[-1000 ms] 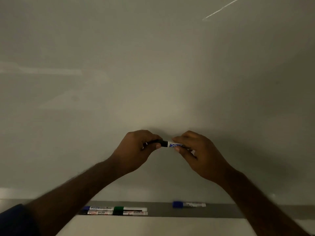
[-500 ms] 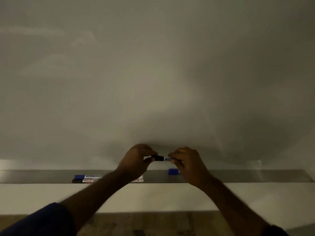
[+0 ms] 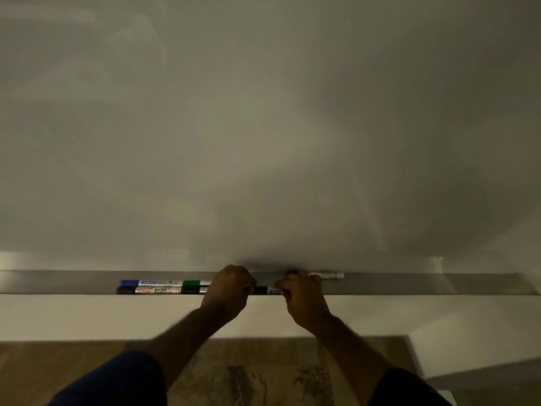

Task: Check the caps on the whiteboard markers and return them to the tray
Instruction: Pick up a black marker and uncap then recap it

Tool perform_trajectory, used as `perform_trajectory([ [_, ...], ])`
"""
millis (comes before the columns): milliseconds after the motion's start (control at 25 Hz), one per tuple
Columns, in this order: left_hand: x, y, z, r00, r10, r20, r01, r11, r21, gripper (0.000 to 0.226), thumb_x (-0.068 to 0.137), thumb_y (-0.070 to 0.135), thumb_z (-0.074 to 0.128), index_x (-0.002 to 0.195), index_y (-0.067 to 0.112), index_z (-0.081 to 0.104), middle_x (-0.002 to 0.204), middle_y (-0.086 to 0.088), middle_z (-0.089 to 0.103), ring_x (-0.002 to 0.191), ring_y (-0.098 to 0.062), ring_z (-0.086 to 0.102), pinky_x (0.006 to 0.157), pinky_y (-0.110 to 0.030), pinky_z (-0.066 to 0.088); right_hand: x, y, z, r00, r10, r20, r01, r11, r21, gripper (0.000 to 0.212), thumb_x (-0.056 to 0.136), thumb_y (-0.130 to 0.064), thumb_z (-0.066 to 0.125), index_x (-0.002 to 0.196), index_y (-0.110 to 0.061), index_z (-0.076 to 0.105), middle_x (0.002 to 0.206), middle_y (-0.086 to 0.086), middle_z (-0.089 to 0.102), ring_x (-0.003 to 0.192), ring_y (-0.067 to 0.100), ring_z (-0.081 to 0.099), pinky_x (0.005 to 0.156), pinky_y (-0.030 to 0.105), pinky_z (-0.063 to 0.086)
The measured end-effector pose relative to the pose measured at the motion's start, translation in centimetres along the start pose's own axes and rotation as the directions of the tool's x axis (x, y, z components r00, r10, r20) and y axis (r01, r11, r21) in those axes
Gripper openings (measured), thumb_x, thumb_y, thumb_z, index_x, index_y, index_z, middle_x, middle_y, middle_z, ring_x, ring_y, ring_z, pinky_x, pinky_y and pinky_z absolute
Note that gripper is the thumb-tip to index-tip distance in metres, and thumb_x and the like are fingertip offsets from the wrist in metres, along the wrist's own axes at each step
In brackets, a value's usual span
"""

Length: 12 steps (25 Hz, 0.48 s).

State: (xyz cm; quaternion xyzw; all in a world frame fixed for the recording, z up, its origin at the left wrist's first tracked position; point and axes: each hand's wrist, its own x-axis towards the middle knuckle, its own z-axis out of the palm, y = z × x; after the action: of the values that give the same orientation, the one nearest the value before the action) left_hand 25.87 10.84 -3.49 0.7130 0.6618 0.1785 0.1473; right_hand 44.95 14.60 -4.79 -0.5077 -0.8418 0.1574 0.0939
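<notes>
Head view: black-capped white marker (image 3: 265, 290) pinched endwise by left hand (image 3: 231, 288) and right hand (image 3: 303, 294), over grey metal tray's (image 3: 409, 284) front edge, likely for setting down.

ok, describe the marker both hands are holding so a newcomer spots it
Follow the grey tray under the whiteboard to its middle. The black-capped marker spans the gap between the left hand and right hand; every other marker lies untouched.

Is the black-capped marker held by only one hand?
No, the left hand and the right hand both grip the black-capped marker.
</notes>
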Motion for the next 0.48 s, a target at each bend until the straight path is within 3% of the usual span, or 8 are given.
perform_trajectory([
  [480, -0.09, -1.05, 0.85, 0.998, -0.004, 0.063, 0.0, 0.998, 0.063, 0.018, 0.082, 0.034, 0.066, 0.097, 0.024, 0.069, 0.099, 0.005, 0.066, 0.093, -0.012, 0.051, 0.08, -0.025, 0.038, 0.35, -0.92, 0.81, 0.999, -0.037, 0.035, 0.037, 0.999, -0.002, 0.027, 0.094, -0.016, 0.05, 0.117, -0.023, 0.063, 0.11, 0.002, 0.065, 0.11, 0.025, 0.051, 0.095, 0.04, 0.035],
])
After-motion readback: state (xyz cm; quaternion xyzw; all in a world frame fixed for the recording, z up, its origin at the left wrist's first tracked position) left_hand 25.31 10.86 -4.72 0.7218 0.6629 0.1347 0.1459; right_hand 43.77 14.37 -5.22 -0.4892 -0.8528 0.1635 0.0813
